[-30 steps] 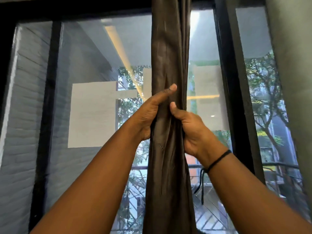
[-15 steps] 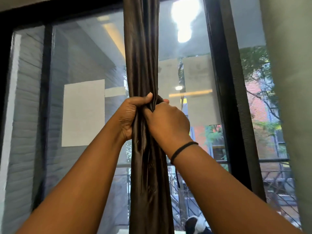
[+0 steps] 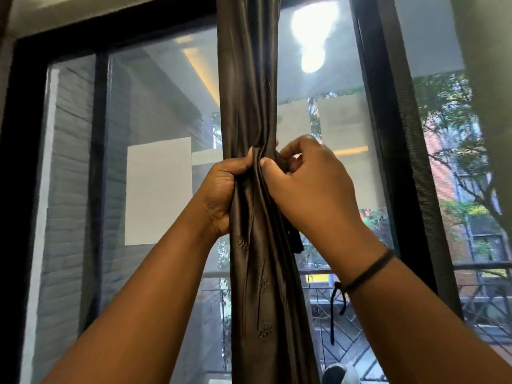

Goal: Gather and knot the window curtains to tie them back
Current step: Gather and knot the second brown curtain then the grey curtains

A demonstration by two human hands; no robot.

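Note:
A dark brown satin curtain [image 3: 249,79] hangs bunched into one narrow column down the middle of the window. My left hand [image 3: 221,195] grips the bunch from its left side, fingers wrapped round the folds. My right hand [image 3: 307,187] is at the same height on the right side, thumb and fingertips pinching folds at the curtain's edge. A black cord bracelet [image 3: 365,273] sits on my right wrist. Below the hands the curtain falls straight out of the frame.
A black window frame [image 3: 388,134] stands just right of the curtain, with a mesh screen behind the glass. A pale wall [image 3: 487,106] closes the right side. Outside are a balcony railing [image 3: 482,267], trees and a brick building.
My right hand has slid from covering the front of the bunch to its right side and now pinches the edge folds. The left hand keeps its grip. The view has tilted slightly.

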